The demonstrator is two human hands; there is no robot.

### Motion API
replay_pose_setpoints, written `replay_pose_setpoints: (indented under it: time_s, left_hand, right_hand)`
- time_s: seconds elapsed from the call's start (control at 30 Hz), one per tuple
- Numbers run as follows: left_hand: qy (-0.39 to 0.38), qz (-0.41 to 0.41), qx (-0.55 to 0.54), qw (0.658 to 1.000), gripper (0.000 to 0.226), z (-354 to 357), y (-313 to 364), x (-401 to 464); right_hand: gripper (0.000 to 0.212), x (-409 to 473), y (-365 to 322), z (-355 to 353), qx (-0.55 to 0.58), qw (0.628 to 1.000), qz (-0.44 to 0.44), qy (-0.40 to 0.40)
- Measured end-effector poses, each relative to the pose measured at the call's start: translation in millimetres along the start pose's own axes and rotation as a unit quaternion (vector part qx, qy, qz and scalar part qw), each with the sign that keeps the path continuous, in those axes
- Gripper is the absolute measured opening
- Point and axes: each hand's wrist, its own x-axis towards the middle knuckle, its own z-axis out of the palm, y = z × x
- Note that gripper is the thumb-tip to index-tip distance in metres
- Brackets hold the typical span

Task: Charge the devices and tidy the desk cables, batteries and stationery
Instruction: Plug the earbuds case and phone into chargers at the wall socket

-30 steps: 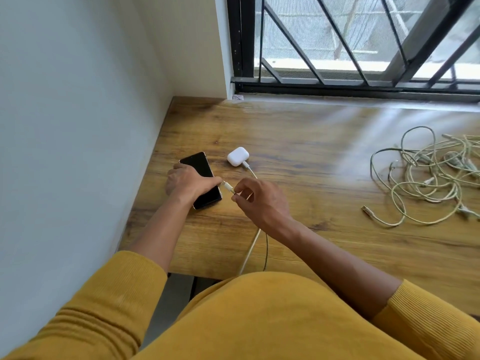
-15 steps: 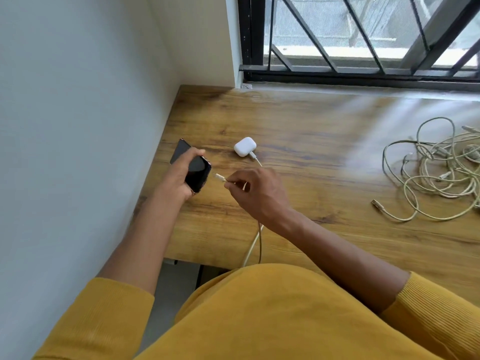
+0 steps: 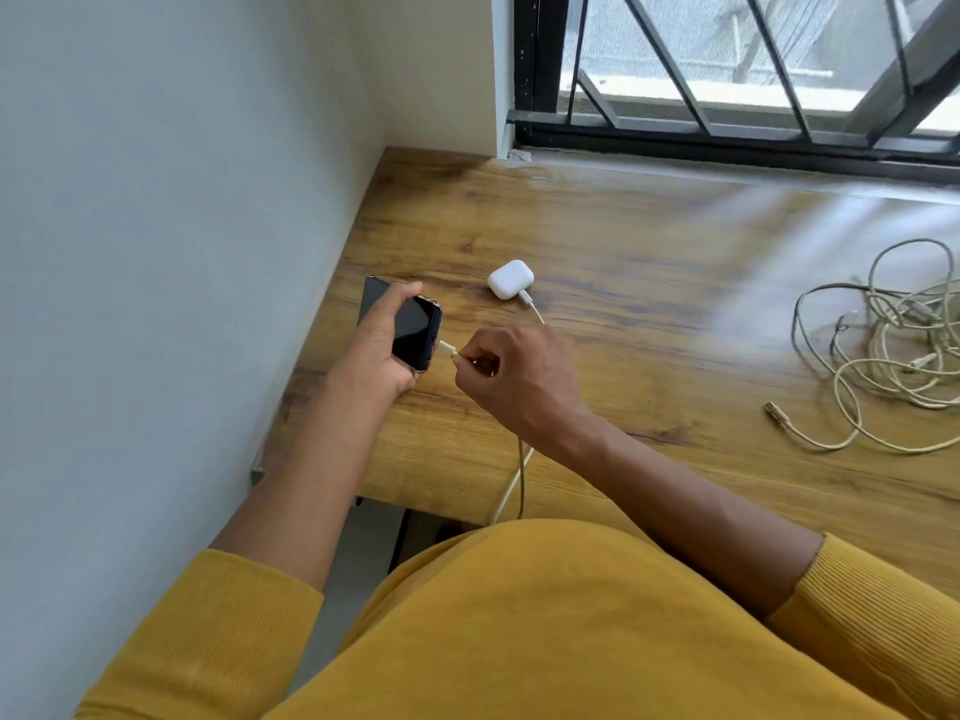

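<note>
My left hand (image 3: 382, 350) grips a black phone (image 3: 415, 332), lifted off the wooden desk (image 3: 649, 304) near its left edge, dark screen up. My right hand (image 3: 514, 379) pinches the white plug of a charging cable (image 3: 448, 350), whose tip sits right at the phone's near end. I cannot tell whether the plug is in the port. A white earbuds case (image 3: 510, 279) lies just beyond, with its own white cable (image 3: 531, 302) plugged in. Both cables run off the desk's front edge.
A tangled heap of pale cables (image 3: 883, 350) lies on the right side of the desk, one loose plug (image 3: 775, 409) pointing left. A grey wall borders the desk on the left, and a barred window (image 3: 727, 70) runs along the back.
My left hand has lifted the phone off the desk and tilted it. My right hand has brought the cable plug up to the phone's end.
</note>
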Motion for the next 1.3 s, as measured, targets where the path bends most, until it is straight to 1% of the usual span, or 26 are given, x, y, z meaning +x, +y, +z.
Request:
replay_pose_setpoints:
  time_s: [0.23, 0.4, 0.57, 0.73, 0.8, 0.87, 0.9, 1.0, 1.13, 1.2, 1.3]
  left_hand:
    - [0.003, 0.008, 0.0, 1.0, 0.04, 4, -3, -1]
    - [0.002, 0.018, 0.003, 1.0, 0.036, 5, -5, 0]
    - [0.01, 0.02, 0.006, 1.0, 0.044, 5, -6, 2]
    - [0.007, 0.022, 0.011, 1.0, 0.041, 8, -8, 0]
    - [0.012, 0.029, 0.005, 0.999, 0.05, 8, -9, 2]
    - [0.028, 0.037, 0.005, 0.999, 0.074, 8, -10, 4]
    - [0.035, 0.039, 0.007, 0.999, 0.082, 8, -10, 6]
    - [0.04, 0.045, 0.013, 0.998, 0.086, 9, -11, 8]
    - [0.039, 0.061, 0.017, 0.997, 0.102, 12, -10, 12]
    - [0.039, 0.074, 0.024, 0.996, 0.106, 13, -8, 14]
    - [0.051, 0.092, 0.044, 0.993, 0.092, 12, -3, 14]
  right_hand:
    - [0.017, 0, -3, -2, -0.008, 1.0, 0.002, 0.008]
    - [0.017, 1, -4, -4, -0.009, 1.0, 0.009, 0.009]
    - [0.017, 0, -5, -4, -0.008, 1.0, 0.006, 0.009]
    - [0.016, 0, -4, -3, -0.012, 1.0, 0.005, 0.011]
    - [0.017, -1, -4, -2, -0.014, 1.0, 0.007, 0.015]
    - [0.017, 0, -3, -2, -0.015, 1.0, 0.012, 0.018]
    - [0.018, 0, -3, -2, -0.015, 1.0, 0.013, 0.018]
    - [0.018, 0, -3, 0, -0.015, 1.0, 0.02, 0.014]
    - [0.018, 4, -3, 4, -0.023, 0.999, 0.036, 0.009]
    - [0.017, 7, -1, 6, -0.034, 0.999, 0.04, 0.007]
    - [0.015, 11, 3, 11, -0.04, 0.998, 0.039, -0.01]
